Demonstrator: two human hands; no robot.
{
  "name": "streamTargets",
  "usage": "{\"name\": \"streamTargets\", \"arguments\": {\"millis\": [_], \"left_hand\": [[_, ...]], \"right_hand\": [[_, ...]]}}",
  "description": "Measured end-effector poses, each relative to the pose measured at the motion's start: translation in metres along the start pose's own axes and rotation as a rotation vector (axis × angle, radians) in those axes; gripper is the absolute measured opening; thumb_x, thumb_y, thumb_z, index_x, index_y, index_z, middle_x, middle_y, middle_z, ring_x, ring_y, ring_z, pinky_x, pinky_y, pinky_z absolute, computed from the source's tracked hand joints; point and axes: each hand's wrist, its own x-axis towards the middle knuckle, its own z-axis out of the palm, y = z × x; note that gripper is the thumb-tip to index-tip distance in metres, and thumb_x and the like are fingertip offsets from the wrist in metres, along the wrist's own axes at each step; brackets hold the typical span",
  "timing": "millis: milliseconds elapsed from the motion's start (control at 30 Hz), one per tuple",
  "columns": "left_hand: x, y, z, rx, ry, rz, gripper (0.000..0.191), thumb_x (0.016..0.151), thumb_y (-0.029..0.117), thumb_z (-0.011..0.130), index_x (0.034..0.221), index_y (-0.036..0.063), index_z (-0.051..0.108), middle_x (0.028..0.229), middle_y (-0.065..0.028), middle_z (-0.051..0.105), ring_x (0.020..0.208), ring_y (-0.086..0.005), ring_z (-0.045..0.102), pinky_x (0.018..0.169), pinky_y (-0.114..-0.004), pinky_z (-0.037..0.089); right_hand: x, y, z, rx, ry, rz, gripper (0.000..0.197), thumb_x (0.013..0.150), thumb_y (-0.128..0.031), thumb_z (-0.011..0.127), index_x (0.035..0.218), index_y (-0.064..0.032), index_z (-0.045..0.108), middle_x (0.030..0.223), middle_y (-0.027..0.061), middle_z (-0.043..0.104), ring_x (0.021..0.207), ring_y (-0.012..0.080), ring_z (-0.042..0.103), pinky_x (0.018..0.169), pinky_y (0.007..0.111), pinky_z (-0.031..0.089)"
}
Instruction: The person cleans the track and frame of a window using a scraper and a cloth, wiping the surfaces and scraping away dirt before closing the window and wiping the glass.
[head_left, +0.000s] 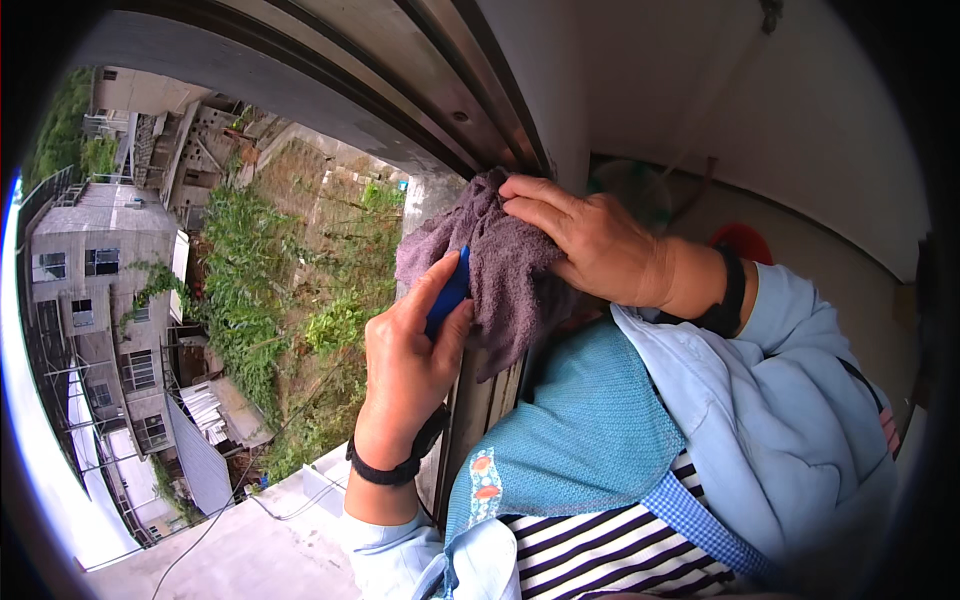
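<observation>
My left hand (409, 334) grips a blue handle (450, 296), its thumb and fingers around it. The far end of that tool runs up to the cloth, and its tip is hidden. With my right hand (592, 240) I hold a crumpled purple-grey terry cloth (514, 262), fingers pressed on its upper part. The cloth lies over the corner of a metal sliding-window frame (442, 97), at the lower end of its grooved tracks. More track (484, 382) shows below the hanging cloth. Both hands are close together at the opening's edge.
Left of the frame is an open drop to a green garden plot (247, 247) and a grey building (97, 247). A pale ledge (300, 532) with a loose cable lies lower left. Indoors, a red plastic container (742, 241) stands on the floor behind my right arm.
</observation>
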Motion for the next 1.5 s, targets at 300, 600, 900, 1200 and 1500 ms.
{"name": "streamTargets", "arguments": {"millis": [300, 600, 900, 1200, 1500], "left_hand": [[-0.003, 0.006, -0.014, -0.1, 0.264, 0.16, 0.04, 0.084, -0.002, 0.07, 0.124, -0.0002, 0.063, 0.104, -0.0149, 0.072, 0.089, -0.0154, 0.07, 0.081, -0.027, 0.053], [-0.061, 0.007, -0.048, -0.743, 1.079, -0.169, 0.039, 0.103, 0.021, 0.052, 0.14, 0.0082, 0.047, 0.09, -0.003, 0.062, 0.063, -0.0069, 0.052, 0.053, -0.019, 0.042], [-0.148, -0.027, -0.071, -0.368, 0.413, -0.499, 0.03, 0.093, 0.004, 0.063, 0.122, -0.0038, 0.056, 0.081, 0.0037, 0.052, 0.063, -0.002, 0.043, 0.053, -0.017, 0.034], [-0.042, 0.008, -0.047, 0.223, 0.15, 0.32, 0.042, 0.083, 0.003, 0.071, 0.123, -0.0003, 0.059, 0.092, -0.0158, 0.068, 0.067, -0.0258, 0.065, 0.062, -0.031, 0.051], [-0.043, 0.043, -0.096, 0.493, -0.29, 0.081, 0.036, 0.081, 0.01, 0.07, 0.117, 0.0105, 0.066, 0.076, -0.0129, 0.064, 0.06, -0.0325, 0.063, 0.055, -0.039, 0.051]], "right_hand": [[0.034, -0.019, -0.012, -0.075, 0.273, -0.245, 0.058, 0.07, 0.005, 0.069, 0.126, 0.0041, 0.054, 0.139, 0.0206, 0.05, 0.116, 0.0364, 0.06, 0.094, 0.04, 0.054], [0.085, -0.101, 0.024, 0.278, 0.022, -0.772, 0.027, 0.081, -0.006, 0.065, 0.107, -0.0024, 0.058, 0.129, 0.015, 0.055, 0.087, 0.0243, 0.065, 0.064, 0.034, 0.058], [0.054, -0.087, -0.01, 0.752, -0.524, -0.432, 0.032, 0.081, -0.015, 0.068, 0.111, -0.0083, 0.058, 0.086, 0.0096, 0.066, 0.08, 0.03, 0.066, 0.068, 0.038, 0.052], [-0.015, -0.025, -0.02, 0.114, -0.161, -0.199, 0.069, 0.075, -0.035, 0.078, 0.128, -0.003, 0.049, 0.092, 0.0189, 0.067, 0.08, 0.0363, 0.068, 0.074, 0.041, 0.056], [-0.041, -0.018, -0.031, 0.068, -0.246, 0.035, 0.058, 0.07, -0.019, 0.082, 0.115, -0.0044, 0.048, 0.091, 0.0152, 0.065, 0.078, 0.0336, 0.068, 0.066, 0.039, 0.056]]}}
